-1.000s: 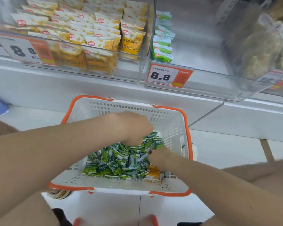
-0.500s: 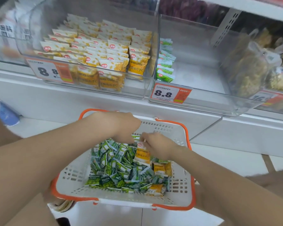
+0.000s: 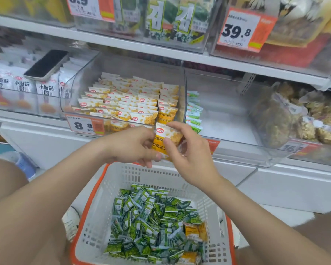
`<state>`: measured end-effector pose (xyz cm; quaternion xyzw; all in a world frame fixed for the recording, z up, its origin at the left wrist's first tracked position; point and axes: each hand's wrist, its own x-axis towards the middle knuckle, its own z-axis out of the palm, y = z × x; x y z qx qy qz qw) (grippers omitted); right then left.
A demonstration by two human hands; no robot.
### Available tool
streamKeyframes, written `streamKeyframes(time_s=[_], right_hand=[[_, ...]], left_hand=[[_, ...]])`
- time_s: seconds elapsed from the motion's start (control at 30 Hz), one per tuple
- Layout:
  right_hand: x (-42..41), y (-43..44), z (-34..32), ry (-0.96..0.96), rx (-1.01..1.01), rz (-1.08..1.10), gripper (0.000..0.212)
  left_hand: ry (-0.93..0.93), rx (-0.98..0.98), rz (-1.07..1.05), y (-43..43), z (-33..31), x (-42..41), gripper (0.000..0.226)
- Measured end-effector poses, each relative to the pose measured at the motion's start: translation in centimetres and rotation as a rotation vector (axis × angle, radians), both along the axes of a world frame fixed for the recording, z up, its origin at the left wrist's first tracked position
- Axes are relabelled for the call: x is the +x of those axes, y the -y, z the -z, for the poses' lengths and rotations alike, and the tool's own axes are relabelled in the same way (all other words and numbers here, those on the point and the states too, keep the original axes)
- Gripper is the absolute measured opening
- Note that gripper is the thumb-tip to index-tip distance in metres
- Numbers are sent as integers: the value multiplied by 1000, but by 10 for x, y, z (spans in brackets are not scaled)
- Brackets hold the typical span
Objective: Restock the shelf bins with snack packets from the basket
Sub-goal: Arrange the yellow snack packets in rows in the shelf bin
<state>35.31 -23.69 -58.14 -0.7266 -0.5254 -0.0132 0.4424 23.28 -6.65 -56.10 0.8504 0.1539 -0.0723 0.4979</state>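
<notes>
A yellow-and-white snack packet (image 3: 165, 139) is held between both hands just in front of the clear bin's front wall. My left hand (image 3: 131, 145) grips its left and lower edge; my right hand (image 3: 187, 150) pinches its right side with thumb and fingers. Behind it the clear bin (image 3: 122, 73) is packed with rows of the same yellow packets (image 3: 130, 101). The neighbouring clear bin (image 3: 227, 119) holds a short row of green packets (image 3: 194, 111) along its left wall. Below, the white basket with orange rim (image 3: 96, 224) holds several green packets (image 3: 147, 219) and a few yellow ones (image 3: 195, 229).
A phone (image 3: 46, 64) lies on white packets in the left bin. Bagged snacks (image 3: 302, 115) fill the right bin. An upper shelf (image 3: 161, 52) carries seaweed packs and price tags. A white shoe (image 3: 71, 220) shows beside the basket, and a blue object (image 3: 25, 165) at the left.
Both hands have come up out of the basket with a yellow packet, from among the green ones to the front of the yellow-packet bin. The view has tilted upward.
</notes>
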Motion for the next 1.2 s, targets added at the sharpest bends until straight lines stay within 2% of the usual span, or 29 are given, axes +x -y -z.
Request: streamKeyframes(time_s=[0.07, 0.13, 0.2, 0.33, 0.4, 0.47, 0.57, 0.67, 0.8, 1.07, 1.2], right_hand=[[2, -5, -9, 50, -25, -38, 36], [6, -13, -17, 128, -60, -69, 39], [12, -23, -25, 224, -65, -81, 40], [27, -49, -43, 332, -45, 43, 29], [36, -64, -52, 326, -86, 98, 25], [44, -78, -62, 376, -219, 113, 24], [51, -98, -72, 541, -568, 145, 24], [55, -117, -70, 699, -777, 165, 12], [59, -136, -61, 852, -945, 187, 18], [64, -152, -52, 939, -989, 156, 18], [56, -140, -59, 988, -836, 167, 19]], left_hand=[[44, 61, -34, -5, -5, 0, 18], [61, 224, -58, -11, -9, 1, 32], [119, 408, -130, -13, -12, 1, 30], [246, 548, -330, -13, -10, 0, 23], [250, 763, -376, -14, -7, 0, 18], [224, 930, -366, -16, -6, -1, 18], [137, 1069, -266, -20, -6, -2, 30], [38, 1085, -122, -23, -6, -1, 35], [11, 1061, -65, -27, -10, 1, 35], [10, 1061, -43, -30, -10, 4, 35], [42, 1047, -58, -29, -11, 3, 35]])
